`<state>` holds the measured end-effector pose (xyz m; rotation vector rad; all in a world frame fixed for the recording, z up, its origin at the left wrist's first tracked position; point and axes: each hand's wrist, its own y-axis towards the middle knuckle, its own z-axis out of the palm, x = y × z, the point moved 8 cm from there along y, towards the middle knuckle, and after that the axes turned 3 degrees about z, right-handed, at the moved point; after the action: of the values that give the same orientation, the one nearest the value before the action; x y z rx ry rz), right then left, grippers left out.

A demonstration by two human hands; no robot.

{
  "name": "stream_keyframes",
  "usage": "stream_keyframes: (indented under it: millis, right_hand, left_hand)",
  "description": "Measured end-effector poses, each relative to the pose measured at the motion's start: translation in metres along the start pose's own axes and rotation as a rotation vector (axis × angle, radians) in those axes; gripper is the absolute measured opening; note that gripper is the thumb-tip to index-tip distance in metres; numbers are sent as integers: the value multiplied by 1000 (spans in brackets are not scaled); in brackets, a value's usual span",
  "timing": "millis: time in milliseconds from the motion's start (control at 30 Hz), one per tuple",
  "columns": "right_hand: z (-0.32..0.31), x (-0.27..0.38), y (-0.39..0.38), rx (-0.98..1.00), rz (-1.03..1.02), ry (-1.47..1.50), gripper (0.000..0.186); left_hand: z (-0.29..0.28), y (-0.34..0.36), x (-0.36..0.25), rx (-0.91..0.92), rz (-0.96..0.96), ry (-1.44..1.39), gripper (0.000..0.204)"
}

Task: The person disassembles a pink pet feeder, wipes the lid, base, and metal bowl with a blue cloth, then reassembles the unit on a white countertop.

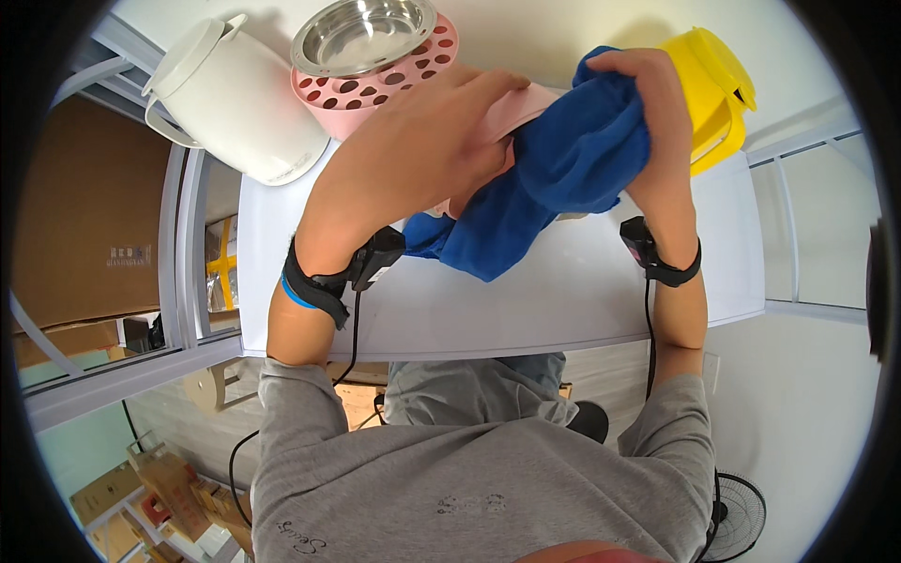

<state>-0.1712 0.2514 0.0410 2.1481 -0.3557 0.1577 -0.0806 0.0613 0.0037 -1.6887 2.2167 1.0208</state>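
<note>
My left hand (422, 141) is closed on a pale pink object (507, 108), mostly hidden by my fingers and the cloth. My right hand (652, 122) grips a bunched blue cloth (577, 155) against that pink object, at its right part. A loose length of the cloth hangs down over the white table (450, 310), below my left hand. Both my wrists carry black straps with small dark devices and cables.
A white pitcher (230, 103) stands at back left. Behind my left hand are a pink perforated container (338, 98) and a steel bowl (366, 33) on it. A yellow pitcher (718, 75) is at back right. Frame rails flank the table.
</note>
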Motion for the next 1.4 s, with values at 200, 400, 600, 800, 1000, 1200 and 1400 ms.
stream_keyframes:
  millis: [200, 400, 600, 800, 1000, 1200, 1400]
  right_hand:
    - [-17, -19, -2, 80, 125, -112, 44]
    - [8, -41, -27, 469, 280, -68, 47]
    - [31, -40, -46, 789, 236, -11, 42]
    - [26, -40, -57, 834, 129, -117, 63]
    - [19, -15, -46, 886, 207, 94, 79]
    - [20, -33, -46, 838, 500, 389, 71]
    - [37, -21, -46, 948, 541, 108, 58]
  left_hand:
    - [-8, 0, -2, -74, 68, 83, 59]
    - [-19, 3, -13, -96, 69, 67, 46]
    - [-12, 3, -7, -134, 112, 69, 26]
    - [-9, 1, -10, -132, 122, 124, 28]
    - [-13, -1, -14, -138, 81, 201, 32]
    - [-11, -1, -14, -155, 105, 198, 34]
    - [-12, -1, -17, -181, 127, 232, 34]
